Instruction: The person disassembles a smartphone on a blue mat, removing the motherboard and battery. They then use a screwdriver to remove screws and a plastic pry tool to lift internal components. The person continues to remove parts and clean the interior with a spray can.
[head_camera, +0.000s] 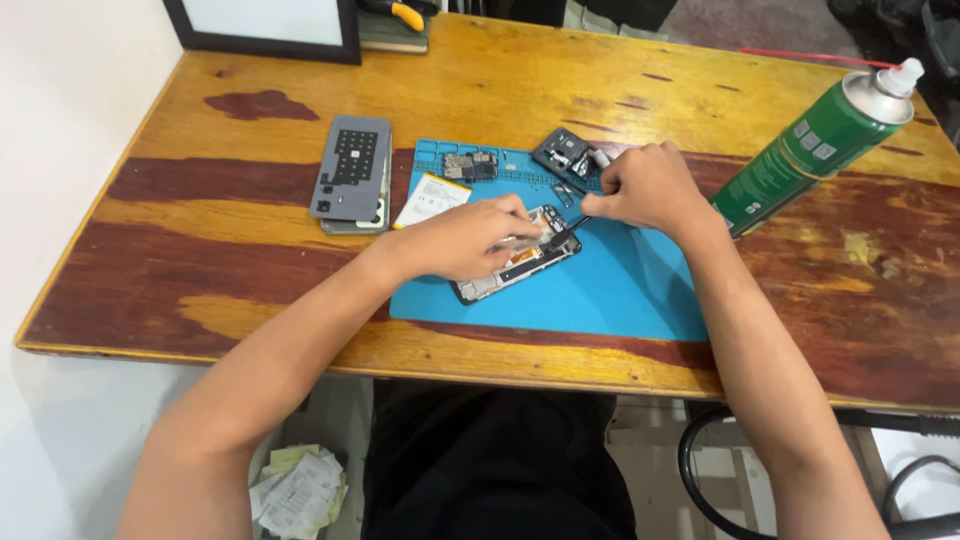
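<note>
Pinched in the right hand (648, 188), a thin dark tool (566, 232) touches the opened phone (515, 257), which the left hand (470, 238) presses flat on the blue mat (620, 290). Green spray can (815, 140) right of that grip; grey back covers (352, 172) left.

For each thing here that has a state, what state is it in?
Phone: opened, insides exposed, flat on the blue mat.
Left hand: pressing on the phone.
Right hand: gripping a thin tool.
Spray can: tilted.
Grey cover: removed, set aside.
</note>
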